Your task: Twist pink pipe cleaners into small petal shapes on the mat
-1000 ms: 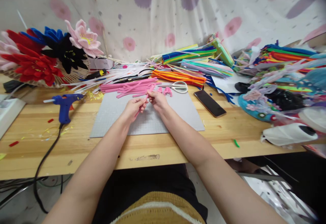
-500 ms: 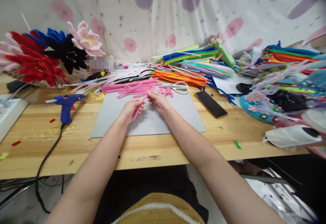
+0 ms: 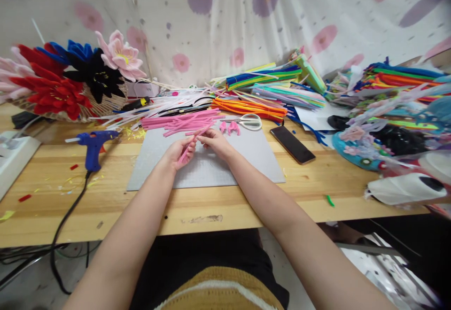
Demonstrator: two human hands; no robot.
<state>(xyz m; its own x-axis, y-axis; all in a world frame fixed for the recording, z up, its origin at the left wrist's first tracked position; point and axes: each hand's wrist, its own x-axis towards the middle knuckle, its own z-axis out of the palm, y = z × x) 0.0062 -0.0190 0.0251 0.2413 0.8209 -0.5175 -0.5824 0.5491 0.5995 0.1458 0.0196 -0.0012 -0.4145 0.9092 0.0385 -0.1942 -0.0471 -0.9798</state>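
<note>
Pink pipe cleaners (image 3: 183, 154) are held in my left hand (image 3: 180, 152), whose fingers wrap round them above the grey mat (image 3: 211, 171). My right hand (image 3: 213, 142) pinches the same pink pipe cleaners near their upper end, close to the left fingertips. A pile of loose pink pipe cleaners (image 3: 172, 121) lies just beyond, across the mat's back edge. Two small bent pink pieces (image 3: 233, 127) rest on the mat to the right of my right hand, beside scissors (image 3: 251, 121) with white handles.
A blue glue gun (image 3: 93, 152) with a black cord stands left of the mat. To the right lies a black phone (image 3: 292, 144). Orange pipe cleaners (image 3: 252, 108) and other coloured bundles line the back. Fuzzy flowers (image 3: 56, 94) are at the far left.
Both hands have drawn slightly closer together, my right hand shifting a little left. The pink pipe cleaners show less below my left hand. The view has shifted very slightly.
</note>
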